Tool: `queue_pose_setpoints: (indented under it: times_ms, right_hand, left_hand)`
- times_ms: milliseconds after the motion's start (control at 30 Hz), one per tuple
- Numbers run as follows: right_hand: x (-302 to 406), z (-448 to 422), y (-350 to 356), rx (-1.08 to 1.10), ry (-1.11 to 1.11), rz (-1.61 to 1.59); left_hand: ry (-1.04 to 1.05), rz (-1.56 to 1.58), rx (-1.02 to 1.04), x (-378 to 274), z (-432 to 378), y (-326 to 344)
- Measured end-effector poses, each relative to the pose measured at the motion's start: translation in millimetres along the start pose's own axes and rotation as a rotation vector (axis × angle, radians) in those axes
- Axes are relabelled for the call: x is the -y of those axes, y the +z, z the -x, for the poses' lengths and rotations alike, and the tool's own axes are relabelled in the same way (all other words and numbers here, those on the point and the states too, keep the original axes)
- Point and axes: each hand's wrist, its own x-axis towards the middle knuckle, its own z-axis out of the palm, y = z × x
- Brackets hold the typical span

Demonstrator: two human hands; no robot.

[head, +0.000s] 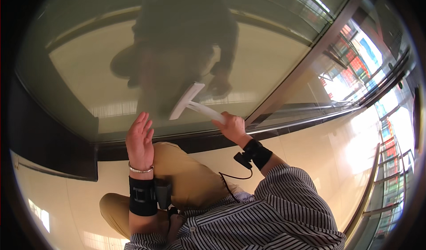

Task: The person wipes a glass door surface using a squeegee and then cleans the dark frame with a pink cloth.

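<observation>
My right hand (233, 126) grips the handle of a white window squeegee (187, 101). Its wide head is tilted in front of a large glass pane (259, 63); I cannot tell whether the blade touches the glass. To the left, my left hand (141, 142) is raised near the bottom of the pane, holding nothing, palm partly turned and fingers slightly apart. A dark reflection of a person shows in the glass.
A metal frame post (299, 62) borders the pane at right, with another glass panel beyond. Dark skirting (199, 143) runs along the base, meeting a dark block (60, 140) at left. Pale floor tiles (309, 150) reach a railing (369, 183). My bent knee (169, 153) is close to the skirting.
</observation>
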Motion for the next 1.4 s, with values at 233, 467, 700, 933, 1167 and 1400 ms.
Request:
queue_pose_setpoints:
  times_ms: [233, 467, 700, 933, 1167, 1400]
  right_hand:
    - [-123.5, 45.6, -28.2, -0.054, 0.301, 0.188]
    - [-161.4, 97.3, -34.5, -0.195, 0.517, 0.202]
    - [-97.6, 90.3, -12.3, -0.232, 0.498, -0.788]
    - [-50.7, 65.2, 7.7, -0.066, 0.564, -1.113]
    - [-49.2, 46.0, 28.1, -0.205, 0.575, -1.037]
    - [1.5, -14.6, -1.7, -0.382, 0.394, -1.345]
  left_hand:
    - [0.050, -0.018, 0.007, -1.4, -0.7, -19.0]
    - [0.024, -0.029, -0.019, -0.1, -3.8, -15.6]
    - [0.049, -0.088, -0.006, -2.1, -2.8, -4.8]
    - [0.100, -0.146, -0.043, -7.5, 3.0, 3.4]
    - [0.084, -0.092, -0.068, -6.2, 12.5, 14.0]
    - [0.088, -0.117, -0.067, -5.4, 5.4, -9.7]
